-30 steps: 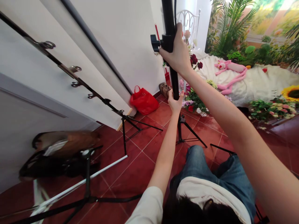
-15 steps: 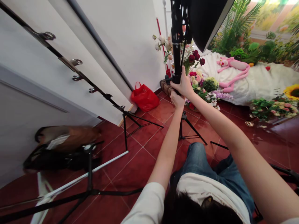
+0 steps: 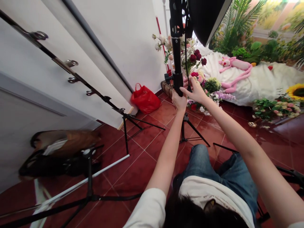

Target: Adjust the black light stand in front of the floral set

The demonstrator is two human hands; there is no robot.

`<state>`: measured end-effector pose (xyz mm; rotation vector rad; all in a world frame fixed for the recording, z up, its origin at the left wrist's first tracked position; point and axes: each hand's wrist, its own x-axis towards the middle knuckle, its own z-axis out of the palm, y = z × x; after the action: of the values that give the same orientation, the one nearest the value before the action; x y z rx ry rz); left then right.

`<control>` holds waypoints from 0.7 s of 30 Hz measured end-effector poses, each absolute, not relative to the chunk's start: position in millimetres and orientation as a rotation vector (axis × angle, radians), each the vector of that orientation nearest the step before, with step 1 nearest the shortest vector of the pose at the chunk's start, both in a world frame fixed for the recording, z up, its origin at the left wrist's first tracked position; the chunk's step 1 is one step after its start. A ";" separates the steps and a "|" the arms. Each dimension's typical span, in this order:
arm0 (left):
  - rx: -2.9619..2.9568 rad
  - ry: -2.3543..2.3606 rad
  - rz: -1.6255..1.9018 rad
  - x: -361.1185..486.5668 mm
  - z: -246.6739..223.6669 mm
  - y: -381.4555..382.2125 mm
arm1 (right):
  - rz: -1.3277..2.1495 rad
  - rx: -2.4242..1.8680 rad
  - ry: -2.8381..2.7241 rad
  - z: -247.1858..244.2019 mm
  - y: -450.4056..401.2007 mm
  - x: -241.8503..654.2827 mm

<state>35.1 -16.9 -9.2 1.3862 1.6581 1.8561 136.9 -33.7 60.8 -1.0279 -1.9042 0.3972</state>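
A black light stand point(image 3: 176, 57) rises in front of me, carrying a large black lamp shade point(image 3: 205, 19) at its top. Around the lower part of its pole my left hand point(image 3: 179, 99) is closed, just below the collar with a side knob point(image 3: 168, 78). My right hand point(image 3: 197, 91) is at the pole's right side, thumb reaching to the pole and fingers spread apart. A black cable point(image 3: 186, 53) hangs along the pole and passes between that thumb and the fingers; whether they touch it is unclear. Some fingertips are hidden.
A clamp-bearing backdrop stand point(image 3: 90, 84) slants along the left wall. Behind the light stand are a red bag point(image 3: 146, 99), flowers point(image 3: 196, 57) and a pink plush toy point(image 3: 237, 65) on white cloth point(image 3: 256, 87). Tripod legs point(image 3: 90, 177) and a white pole point(image 3: 111, 165) cross the left floor.
My right hand has loosened from around the pole's collar and moved slightly down and right, fingers spreading. My left hand stays on the pole. The view has shifted slightly.
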 end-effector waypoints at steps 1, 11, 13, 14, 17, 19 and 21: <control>1.372 1.667 1.872 36.1 -9.7 -16.1 | 0.426 -1.049 -1.904 53.3 -37.6 145.1; 1.316 1.723 1.844 40.5 -8.8 -17.6 | 0.319 -1.101 -2.055 3.7 -40.9 155.9; 1.304 1.716 1.848 40.7 -10.1 -16.5 | 0.302 -1.128 -2.040 2.8 -35.6 149.1; 1.298 1.715 1.851 40.8 -10.9 -15.6 | 0.298 -1.156 -2.021 2.8 -32.5 146.6; 1.290 1.709 1.857 41.1 -12.9 -12.9 | 0.300 -1.259 -1.953 3.0 -22.0 143.0; 1.288 1.707 1.859 41.1 -13.7 -11.8 | 0.314 -1.310 -1.922 2.0 -14.3 142.5; 1.293 1.705 1.861 41.1 -14.2 -11.4 | 0.364 -1.334 -1.883 -0.6 -6.9 141.0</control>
<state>41.1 -11.4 -14.2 1.2929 1.7049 1.8612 141.0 -6.9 -0.6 -1.3338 -1.8832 0.3640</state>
